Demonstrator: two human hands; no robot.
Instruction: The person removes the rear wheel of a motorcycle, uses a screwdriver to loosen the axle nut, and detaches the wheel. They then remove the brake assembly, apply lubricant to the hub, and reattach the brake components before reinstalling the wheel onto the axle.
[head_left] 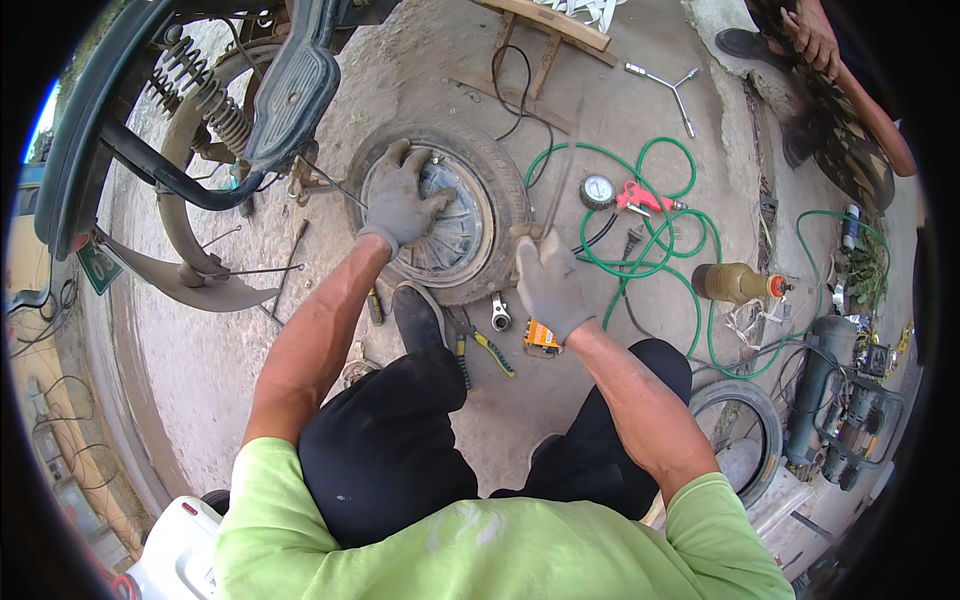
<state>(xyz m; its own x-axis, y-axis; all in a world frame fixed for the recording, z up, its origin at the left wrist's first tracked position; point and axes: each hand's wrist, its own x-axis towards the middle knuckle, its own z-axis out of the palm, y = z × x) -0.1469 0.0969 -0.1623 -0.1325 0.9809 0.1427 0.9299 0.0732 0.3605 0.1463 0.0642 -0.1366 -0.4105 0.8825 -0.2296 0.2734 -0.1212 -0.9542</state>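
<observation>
A wheel with a dusty tyre [508, 175] lies flat on the ground before me. My left hand [402, 200], in a grey glove, rests on its metal hub [455, 235] with fingers spread. My right hand [550, 283], gloved too, is closed around a long thin metal bar [568, 150] beside the tyre's right edge. The bar points up and away, blurred. My shoe [418, 315] is at the tyre's near edge. Close by lie pliers with yellow-green handles [492, 352], a ratchet wrench [501, 314] and a small orange box [541, 337].
A vehicle with a black footrest [293, 95] and coil spring stands at left. On the right are a green hose [697, 300], a red inflator gun [645, 198], a gauge [598, 191], a yellowish bottle [738, 283], another tyre [772, 430] and a compressor [822, 385]. Another person's hand [812, 40] shows upper right.
</observation>
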